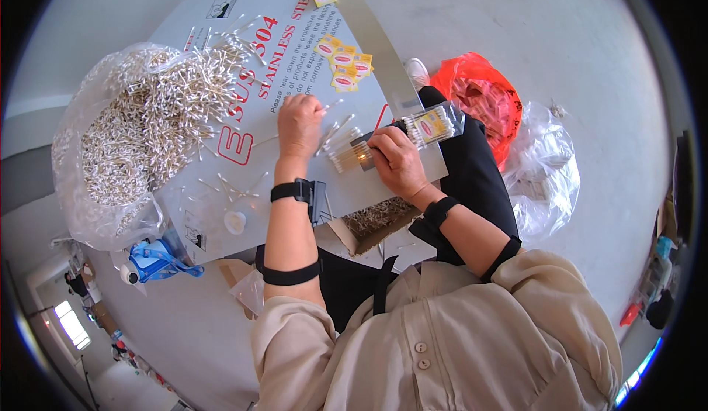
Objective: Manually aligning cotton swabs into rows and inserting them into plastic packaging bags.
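Note:
My left hand [299,125] is closed above the table, with a cotton swab [335,104] sticking out beside its fingertips. Curled fingers of my right hand [398,163] press on a shiny metallic holder [362,153]. A row of white-tipped cotton swabs [339,153] lies at the holder's left side, a few of them loose near my left hand. Just beyond my right hand is a clear packet of cotton swabs [429,127] with a yellow label. The undersides of my right fingers are hidden.
A big clear bag of cotton swabs [133,138] spills onto the table [273,167] at left. Yellow labels [344,60] lie at the far side. An open cardboard box [372,223] sits by my lap. Red [479,97] and clear bags [542,175] stand at right.

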Demonstrator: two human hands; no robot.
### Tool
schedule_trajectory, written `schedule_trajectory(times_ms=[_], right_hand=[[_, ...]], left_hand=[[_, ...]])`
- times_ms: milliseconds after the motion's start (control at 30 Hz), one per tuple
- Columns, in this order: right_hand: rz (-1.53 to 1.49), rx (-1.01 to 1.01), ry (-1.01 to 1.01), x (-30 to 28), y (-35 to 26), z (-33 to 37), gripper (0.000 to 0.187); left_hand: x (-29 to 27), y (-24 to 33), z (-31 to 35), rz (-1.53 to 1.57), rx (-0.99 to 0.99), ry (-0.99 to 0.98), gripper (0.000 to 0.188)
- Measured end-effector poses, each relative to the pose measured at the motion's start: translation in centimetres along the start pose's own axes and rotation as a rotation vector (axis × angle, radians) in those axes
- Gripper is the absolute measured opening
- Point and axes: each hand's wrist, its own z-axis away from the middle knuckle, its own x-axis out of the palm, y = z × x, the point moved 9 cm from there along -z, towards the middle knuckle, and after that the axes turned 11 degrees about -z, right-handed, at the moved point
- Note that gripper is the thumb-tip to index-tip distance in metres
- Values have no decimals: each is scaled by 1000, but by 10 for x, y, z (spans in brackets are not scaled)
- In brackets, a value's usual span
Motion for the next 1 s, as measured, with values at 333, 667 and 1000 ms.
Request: schedule_trajectory(times_ms=[333, 667, 1000], right_hand=[[-8, 5, 9, -1, 0, 0, 13], [-28, 31, 11, 0, 2, 1, 13], [-21, 5, 13, 1, -1, 1, 13]], left_hand=[[-1, 16, 25, 64, -60, -77, 8], [-11, -3, 14, -18, -146, 65, 16], [-12, -5, 29, -170, -225, 138, 29]])
